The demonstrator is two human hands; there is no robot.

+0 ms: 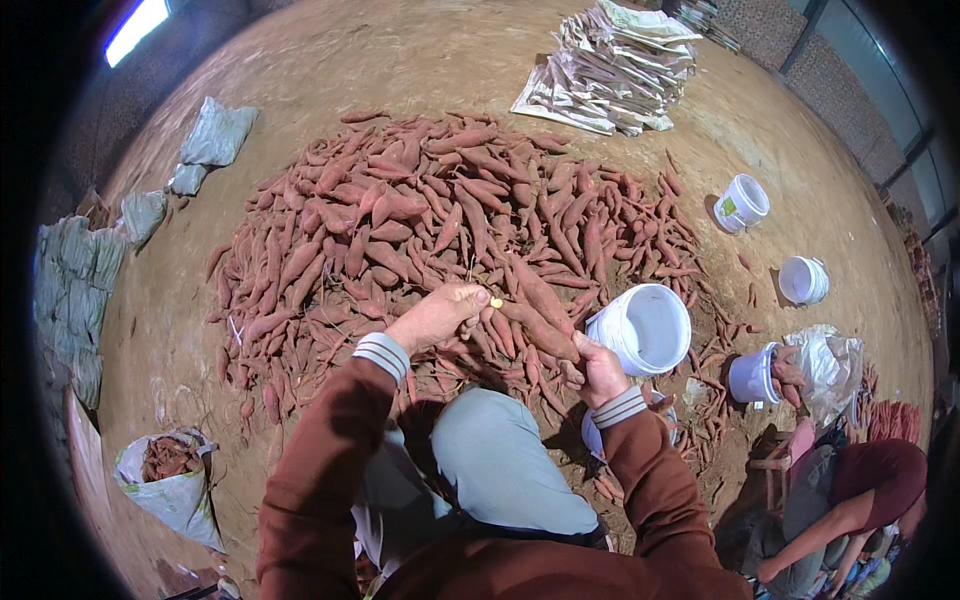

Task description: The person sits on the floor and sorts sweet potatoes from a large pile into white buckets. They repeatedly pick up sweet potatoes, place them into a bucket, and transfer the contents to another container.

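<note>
Just past my knees spreads a wide heap of red-skinned sweet potatoes (390, 202). My right hand (600, 371) grips the near end of a long sweet potato (536, 328), whose other end points left. Another sweet potato (534, 285) lies alongside it. At that far end, my left hand (442, 315) has thumb and fingers pinched together beside a small pale yellow cut face (496, 303); whether a bit is between the fingertips, I cannot tell. A white plastic bucket (641, 330) stands right beside my right hand, tilted, with a bare inside.
A second bucket is partly behind my right sleeve. On the right are more white buckets (741, 202), a bucket (752, 375) with sweet potatoes and a bent-over person (847, 502). Stacked sacks (615, 71) lie at the back, a filled sack (169, 495) at left.
</note>
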